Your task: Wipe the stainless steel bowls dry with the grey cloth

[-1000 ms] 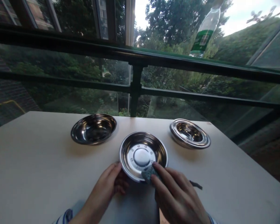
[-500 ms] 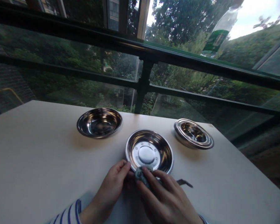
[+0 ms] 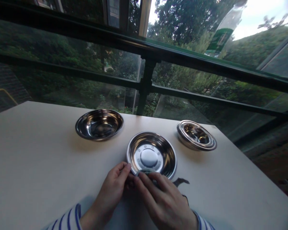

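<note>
Hands meet low on the counter (image 3: 38, 153). The left hand (image 3: 112, 188) curls onto the near rim of the middle steel dish (image 3: 151, 155), and the right hand (image 3: 164, 203) closes over a grey cloth (image 3: 144, 173), pressing it on that rim. Farther off, the writing on a bottle (image 3: 230, 20) with a green label (image 3: 219, 36) is unreadable.

I've got a lone steel bowl (image 3: 99, 124) back left on the desk (image 3: 33, 153), stacked steel dishes (image 3: 196, 135) back right, a green-labelled bottle (image 3: 222, 36) up on the railing (image 3: 124, 40).

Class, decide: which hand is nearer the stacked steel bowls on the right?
Right. The right hand, on a cloth, lies nearer the camera and left of the stacked bowls; the left hand sits farther left.
</note>
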